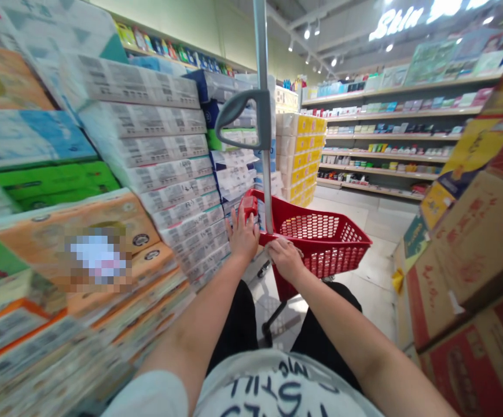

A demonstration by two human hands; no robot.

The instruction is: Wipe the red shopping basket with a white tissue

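Note:
A red plastic shopping cart basket (320, 255) with perforated sides stands before me, a tall metal pole (260, 52) with a grey loop handle (241, 120) rising at its near end. My left hand (245, 237) is at the basket's near left corner. Its fingers are spread and touch a red plastic fitting (250, 204). My right hand (285, 258) is closed at the near rim, right of the pole. A beige cloth-like piece (300, 252) shows under its fingers, mostly hidden by them.
Stacked tissue packs (164, 133) line the left side, with orange packs (116, 231) closest. Yellow-and-white packs (303, 156) stand beyond the basket. Cardboard cartons (472, 243) are piled along the right. Stocked shelves (390, 130) fill the back. A pale tiled floor (370, 278) runs between.

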